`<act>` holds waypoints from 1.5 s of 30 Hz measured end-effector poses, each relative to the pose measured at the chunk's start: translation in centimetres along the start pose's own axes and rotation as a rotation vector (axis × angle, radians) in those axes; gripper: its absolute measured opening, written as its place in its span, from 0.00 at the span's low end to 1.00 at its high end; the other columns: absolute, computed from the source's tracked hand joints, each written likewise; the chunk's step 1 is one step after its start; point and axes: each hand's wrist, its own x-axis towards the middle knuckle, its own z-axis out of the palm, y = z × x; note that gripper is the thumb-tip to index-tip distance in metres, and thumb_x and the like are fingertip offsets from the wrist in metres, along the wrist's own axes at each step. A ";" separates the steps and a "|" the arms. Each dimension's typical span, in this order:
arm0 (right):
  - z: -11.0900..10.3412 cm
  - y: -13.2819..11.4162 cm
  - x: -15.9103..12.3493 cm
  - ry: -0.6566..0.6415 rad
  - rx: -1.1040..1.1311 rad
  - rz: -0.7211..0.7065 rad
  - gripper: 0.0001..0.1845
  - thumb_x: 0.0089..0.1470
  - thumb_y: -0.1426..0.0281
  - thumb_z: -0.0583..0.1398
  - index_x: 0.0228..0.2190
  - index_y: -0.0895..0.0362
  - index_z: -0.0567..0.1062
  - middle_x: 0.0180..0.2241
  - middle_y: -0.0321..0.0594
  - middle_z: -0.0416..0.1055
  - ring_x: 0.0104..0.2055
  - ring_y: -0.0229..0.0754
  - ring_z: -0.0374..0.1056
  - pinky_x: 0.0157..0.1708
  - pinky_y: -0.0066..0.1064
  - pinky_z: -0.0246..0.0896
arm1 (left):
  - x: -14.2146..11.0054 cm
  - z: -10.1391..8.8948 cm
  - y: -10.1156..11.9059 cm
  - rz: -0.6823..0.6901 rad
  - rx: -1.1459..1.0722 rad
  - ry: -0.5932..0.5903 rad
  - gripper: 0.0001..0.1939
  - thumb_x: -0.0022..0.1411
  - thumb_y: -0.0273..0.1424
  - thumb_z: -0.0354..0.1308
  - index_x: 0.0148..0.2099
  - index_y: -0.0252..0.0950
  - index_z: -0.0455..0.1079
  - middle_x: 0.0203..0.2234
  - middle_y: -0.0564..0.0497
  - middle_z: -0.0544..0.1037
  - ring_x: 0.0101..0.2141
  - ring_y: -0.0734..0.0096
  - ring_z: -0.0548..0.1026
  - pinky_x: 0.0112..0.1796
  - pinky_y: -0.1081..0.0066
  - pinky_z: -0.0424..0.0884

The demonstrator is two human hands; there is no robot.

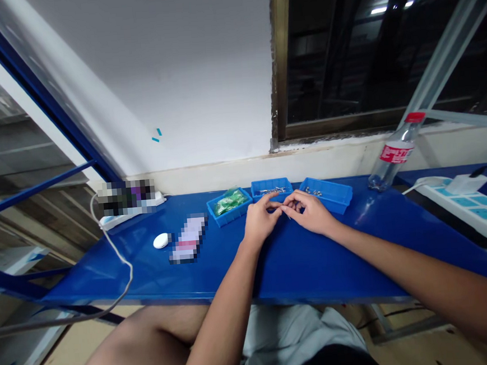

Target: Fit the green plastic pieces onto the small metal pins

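Note:
My left hand (pixel 261 217) and my right hand (pixel 309 211) meet fingertip to fingertip over the blue table (pixel 308 256), pinching a small part between them that is too tiny to identify. Just beyond the hands stand three small blue bins: a left bin (pixel 228 206) with green pieces, a middle bin (pixel 271 188) with small metal parts, and a right bin (pixel 326 194) with small metal parts. Both forearms rest low over the table's front half.
A clear plastic bottle with a red cap (pixel 395 153) stands at the back right. A white power strip (pixel 468 207) lies at the far right. A second power strip with a cable (pixel 131 211), a small white oval object (pixel 161 240) and a blurred flat item (pixel 188 238) lie at the left.

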 end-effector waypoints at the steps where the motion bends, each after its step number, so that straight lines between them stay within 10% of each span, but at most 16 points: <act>1: 0.0 0.0 0.0 -0.002 -0.014 0.003 0.09 0.64 0.62 0.61 0.36 0.53 0.78 0.34 0.41 0.74 0.33 0.44 0.70 0.32 0.36 0.69 | 0.0 0.1 0.0 0.013 0.007 -0.009 0.22 0.63 0.25 0.65 0.59 0.40 0.74 0.40 0.52 0.87 0.44 0.63 0.85 0.52 0.65 0.77; 14: 0.0 0.1 0.1 -0.141 -0.070 -0.046 0.17 0.70 0.62 0.53 0.29 0.53 0.73 0.32 0.40 0.73 0.36 0.44 0.70 0.38 0.35 0.66 | 0.5 0.4 -0.5 -0.024 -0.251 0.061 0.21 0.68 0.32 0.64 0.61 0.36 0.68 0.44 0.44 0.85 0.41 0.66 0.84 0.45 0.68 0.79; 24: 0.4 2.3 2.3 -0.063 0.020 0.258 0.25 0.69 0.53 0.53 0.30 0.54 0.79 0.23 0.37 0.76 0.24 0.42 0.70 0.27 0.32 0.65 | 0.6 -0.2 -0.5 -0.073 -0.223 0.226 0.16 0.74 0.33 0.54 0.60 0.36 0.69 0.45 0.44 0.84 0.46 0.65 0.83 0.48 0.67 0.78; 33: 1.9 -1.7 0.5 -0.442 -0.209 -0.441 0.15 0.66 0.74 0.58 0.49 0.48 0.80 0.55 0.43 0.76 0.63 0.51 0.65 0.64 0.51 0.61 | 0.4 -0.7 0.2 -0.099 -0.134 0.271 0.16 0.75 0.39 0.53 0.58 0.37 0.72 0.43 0.45 0.85 0.44 0.63 0.83 0.46 0.68 0.78; 45: 1.4 0.9 1.0 -0.441 -0.271 -0.445 0.15 0.63 0.81 0.58 0.45 0.54 0.80 0.43 0.45 0.79 0.51 0.49 0.73 0.53 0.44 0.70 | 0.4 -0.6 0.0 -0.058 -0.102 0.268 0.14 0.75 0.37 0.55 0.56 0.36 0.73 0.40 0.46 0.85 0.41 0.63 0.83 0.45 0.67 0.77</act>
